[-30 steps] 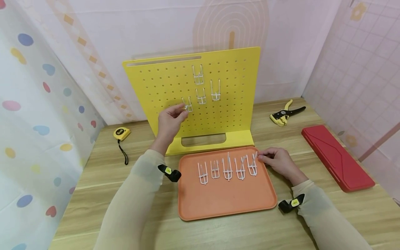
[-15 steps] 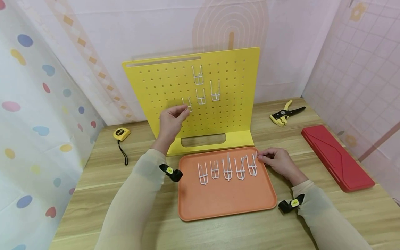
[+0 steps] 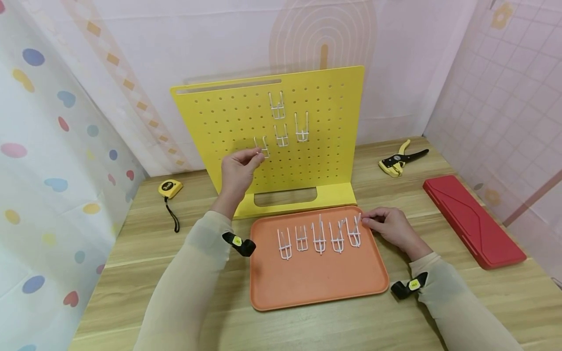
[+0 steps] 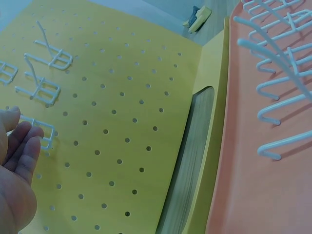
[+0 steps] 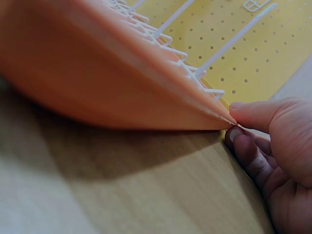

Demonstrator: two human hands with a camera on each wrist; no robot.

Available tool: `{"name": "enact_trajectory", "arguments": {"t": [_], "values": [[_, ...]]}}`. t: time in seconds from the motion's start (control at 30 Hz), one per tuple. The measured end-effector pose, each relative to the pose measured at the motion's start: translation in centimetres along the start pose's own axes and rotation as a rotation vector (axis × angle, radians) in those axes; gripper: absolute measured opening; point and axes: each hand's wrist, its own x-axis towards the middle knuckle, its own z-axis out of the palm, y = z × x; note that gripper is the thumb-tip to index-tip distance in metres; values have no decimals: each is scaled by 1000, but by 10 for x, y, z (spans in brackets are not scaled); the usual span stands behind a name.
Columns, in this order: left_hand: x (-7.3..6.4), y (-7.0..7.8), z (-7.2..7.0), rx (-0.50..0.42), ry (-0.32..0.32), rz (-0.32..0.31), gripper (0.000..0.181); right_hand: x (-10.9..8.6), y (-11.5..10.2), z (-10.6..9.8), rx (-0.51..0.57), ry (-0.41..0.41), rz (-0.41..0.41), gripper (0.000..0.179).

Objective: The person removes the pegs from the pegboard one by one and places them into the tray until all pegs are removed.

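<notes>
A yellow pegboard (image 3: 327, 156) stands upright behind an orange tray (image 3: 316, 287). My left hand (image 3: 237, 175) is at the board's middle, pinching the front of a white wire pegboard hook (image 3: 265, 142) whose top ends meet the board's holes. The fingertips partly cover this hook. Further up and to the right, several more white hooks (image 3: 302, 127) hang on the board. On the tray lies a row of several white wire hooks (image 3: 319, 240). At the tray's far right corner, my right hand (image 5: 282, 151) pinches the rim between thumb and fingers.
To the left on the wooden table (image 3: 145, 258) lies a yellow tape measure (image 3: 170, 187) with a black strap. Yellow-and-black pliers (image 3: 399, 158) lie at the back right. A red case (image 3: 474, 222) rests along the right side.
My left fingers shift slightly at the same hook, which stays on the board. My right hand keeps its place at the tray's corner. The head view drifts very slightly.
</notes>
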Motion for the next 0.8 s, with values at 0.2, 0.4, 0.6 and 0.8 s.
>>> {"name": "enact_trajectory", "arguments": {"t": [0.2,0.4,0.6,0.8], "values": [[-8,3,-6,2,16,38,24,0,-2,0,-4,-7,-2,19],[-28,5,-17,-45,11,57,23,0,-2,1,-17,-6,0,20],[-60,3,-28,-50,-24,36,23,0,-2,0,-15,-10,4,21],[-97,-2,-36,59,-50,-34,24,-1,-3,-1,-8,-7,-1,22]]}}
